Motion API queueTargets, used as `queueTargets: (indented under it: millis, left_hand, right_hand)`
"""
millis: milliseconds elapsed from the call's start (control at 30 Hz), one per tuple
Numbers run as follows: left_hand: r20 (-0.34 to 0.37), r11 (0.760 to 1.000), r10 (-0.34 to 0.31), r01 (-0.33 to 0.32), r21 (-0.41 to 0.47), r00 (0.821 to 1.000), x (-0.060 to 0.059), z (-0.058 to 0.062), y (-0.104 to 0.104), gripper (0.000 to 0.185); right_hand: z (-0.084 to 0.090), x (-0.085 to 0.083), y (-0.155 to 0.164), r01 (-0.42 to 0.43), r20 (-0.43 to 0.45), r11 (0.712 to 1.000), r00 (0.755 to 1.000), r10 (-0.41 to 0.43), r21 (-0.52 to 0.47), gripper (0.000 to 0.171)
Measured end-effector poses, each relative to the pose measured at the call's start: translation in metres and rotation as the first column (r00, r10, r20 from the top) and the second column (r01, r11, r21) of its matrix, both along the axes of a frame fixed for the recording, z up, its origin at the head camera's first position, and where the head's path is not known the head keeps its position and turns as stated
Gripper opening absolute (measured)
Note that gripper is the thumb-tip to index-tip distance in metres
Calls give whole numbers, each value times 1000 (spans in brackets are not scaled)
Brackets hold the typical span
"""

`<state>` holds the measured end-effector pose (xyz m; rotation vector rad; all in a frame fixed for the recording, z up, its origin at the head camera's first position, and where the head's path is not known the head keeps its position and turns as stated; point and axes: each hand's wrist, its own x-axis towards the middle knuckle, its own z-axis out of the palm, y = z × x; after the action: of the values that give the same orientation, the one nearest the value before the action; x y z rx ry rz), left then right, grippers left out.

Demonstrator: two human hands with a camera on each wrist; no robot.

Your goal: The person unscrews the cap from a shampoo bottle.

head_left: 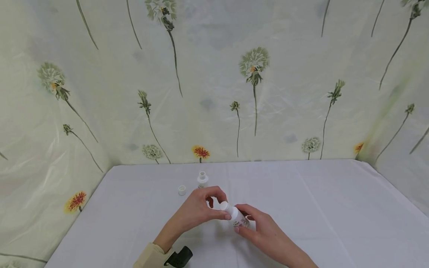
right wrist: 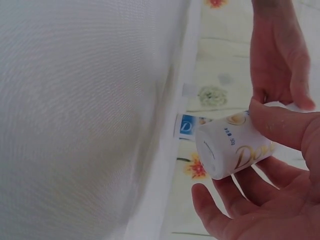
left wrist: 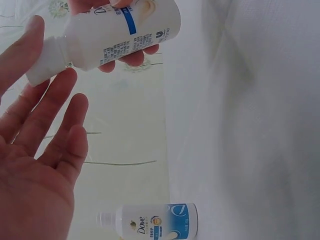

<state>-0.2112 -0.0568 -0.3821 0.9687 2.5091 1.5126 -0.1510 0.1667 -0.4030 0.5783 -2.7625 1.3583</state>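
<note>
Above the table, my right hand [head_left: 264, 229] holds a small white Dove bottle [head_left: 239, 219] round its body, tilted with its cap end toward the left. The thumb and fingers of my left hand [head_left: 196, 210] pinch the bottle's white cap [left wrist: 47, 62], which sits at the neck. In the left wrist view, the other left fingers spread loosely below the cap. The right wrist view shows the bottle's round base and gold lettering. Behind the left hand stands a second Dove bottle [left wrist: 155, 221], upright, with a blue label and an uncapped neck.
A loose white cap [head_left: 182, 190] lies on the table to the left of the standing bottle. White cloth covers the table [head_left: 318, 212]. A flower-printed sheet [head_left: 214, 82] hangs along the back and sides.
</note>
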Motion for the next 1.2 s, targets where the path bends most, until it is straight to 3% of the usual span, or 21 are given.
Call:
queueTargets:
  millis: [333,600,800,967,1200]
  left_hand:
    - [19,999,-25,24,21,1000,-2,-3,0,32]
    - [55,978,-187,180,109,981,-5,-3,-4,38]
    - [51,957,-272,265,117,961,-6,-3,-4,37]
    - [28,963,-248,243,113,968,-7,-4,-4,33]
    - [67,991,-111,105,88,992,-4,-3,-5,26]
  right_hand:
    - [2,0,-1,9,15,1000,1000,-9,11,40]
    - [1,1,-1,21,3,1000,1000,-21,14,42]
    - [3,0,0,26,18,1000,999,-26,14,44]
    - [5,0,1,29,36,1000,999,-30,11,43]
    - [4,0,0,12,42,1000,999,-12,-6,41]
